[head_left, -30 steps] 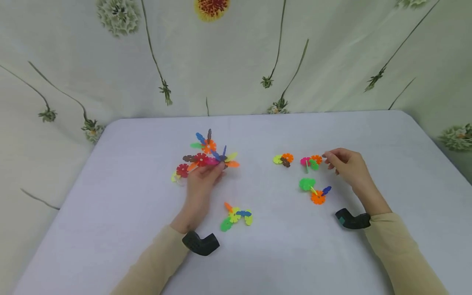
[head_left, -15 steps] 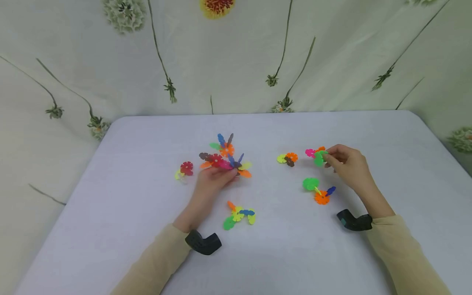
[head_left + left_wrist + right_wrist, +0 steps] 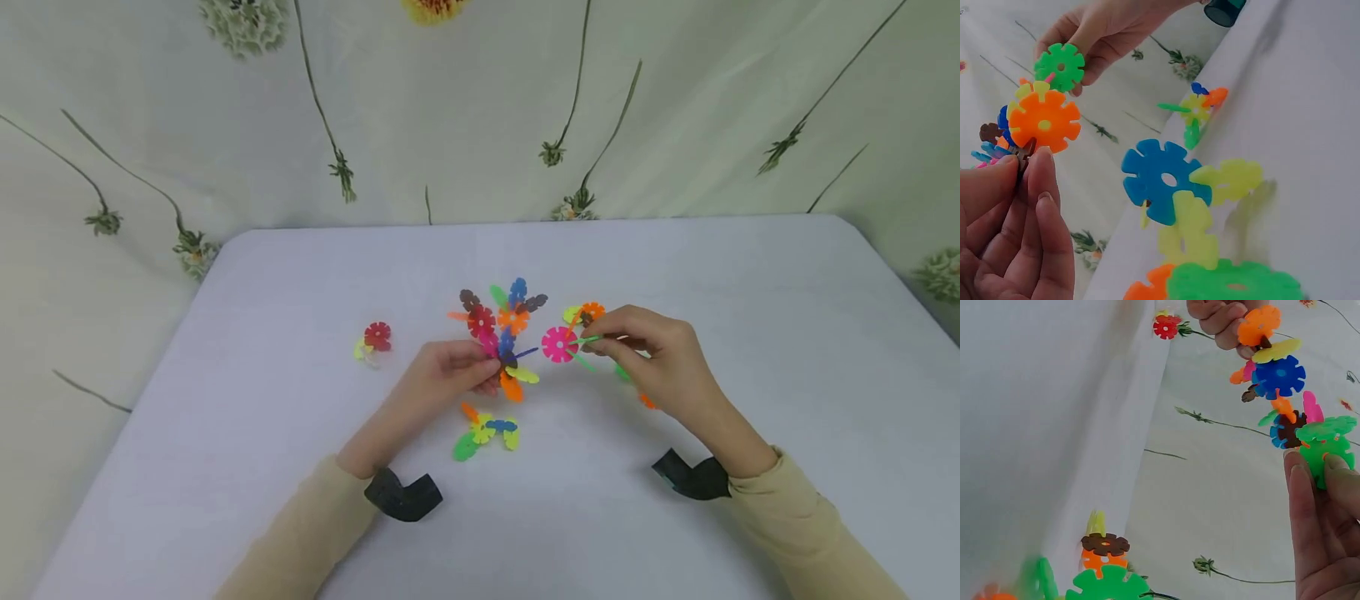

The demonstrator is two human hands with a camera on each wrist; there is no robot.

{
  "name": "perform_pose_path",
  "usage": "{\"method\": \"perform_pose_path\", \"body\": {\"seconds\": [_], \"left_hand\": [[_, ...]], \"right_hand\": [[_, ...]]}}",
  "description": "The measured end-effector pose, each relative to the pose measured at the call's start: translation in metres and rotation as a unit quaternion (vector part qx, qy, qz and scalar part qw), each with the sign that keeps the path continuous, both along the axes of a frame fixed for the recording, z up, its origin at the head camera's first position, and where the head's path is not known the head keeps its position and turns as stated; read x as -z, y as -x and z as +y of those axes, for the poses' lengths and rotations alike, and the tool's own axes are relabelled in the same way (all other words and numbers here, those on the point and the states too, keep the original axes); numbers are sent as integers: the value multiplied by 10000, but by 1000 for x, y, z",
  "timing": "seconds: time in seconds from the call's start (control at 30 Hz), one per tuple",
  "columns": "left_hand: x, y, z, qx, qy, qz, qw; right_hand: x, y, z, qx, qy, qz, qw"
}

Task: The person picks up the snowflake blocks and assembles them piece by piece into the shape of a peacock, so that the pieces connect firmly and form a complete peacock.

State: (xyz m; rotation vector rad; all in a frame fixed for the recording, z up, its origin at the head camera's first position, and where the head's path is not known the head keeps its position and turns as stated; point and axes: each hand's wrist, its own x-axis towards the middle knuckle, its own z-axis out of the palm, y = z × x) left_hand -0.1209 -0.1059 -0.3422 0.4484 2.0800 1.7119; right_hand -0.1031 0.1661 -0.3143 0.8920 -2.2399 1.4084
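Note:
My left hand [image 3: 480, 368] pinches the lower end of a large cluster of plastic snowflake discs [image 3: 504, 327], red, orange, blue, brown and yellow, held above the white table [image 3: 300, 467]. My right hand [image 3: 597, 339] pinches a small piece with a pink disc [image 3: 559, 344] and green discs, just right of the large cluster and almost touching it. In the left wrist view my fingers [image 3: 1035, 181] grip below an orange disc [image 3: 1044, 122]. The right wrist view shows my fingertips [image 3: 1310, 487] on a green disc [image 3: 1330, 449] beside the large cluster [image 3: 1279, 375].
Loose small clusters lie on the table: a red and yellow one [image 3: 372, 340] to the left, a green, yellow and blue one [image 3: 486, 433] under my hands, and a yellow, orange and brown one [image 3: 587, 313] behind my right hand. A flowered cloth [image 3: 480, 108] hangs behind.
The right hand picked up the pink and green piece and carried it left. The left hand lifted the large cluster and moved it right to meet it. The red-yellow piece stayed behind.

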Motion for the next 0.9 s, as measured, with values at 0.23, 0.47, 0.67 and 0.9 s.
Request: {"method": "perform_pose_path", "body": {"seconds": [0.23,0.47,0.67,0.9], "left_hand": [[-7,0,-4,93,110,-428,9990],[-5,3,-3,242,276,-214,9991],[-3,2,-2,438,223,-113,9987],[-5,0,1,482,363,-239,9979]], "right_hand": [[1,1,-1,13,9,-185,9998],[6,0,-3,117,-292,-232,9992],[11,-1,-7,174,-413,-223,9987],[12,-3,-10,93,-577,-66,9983]]}}
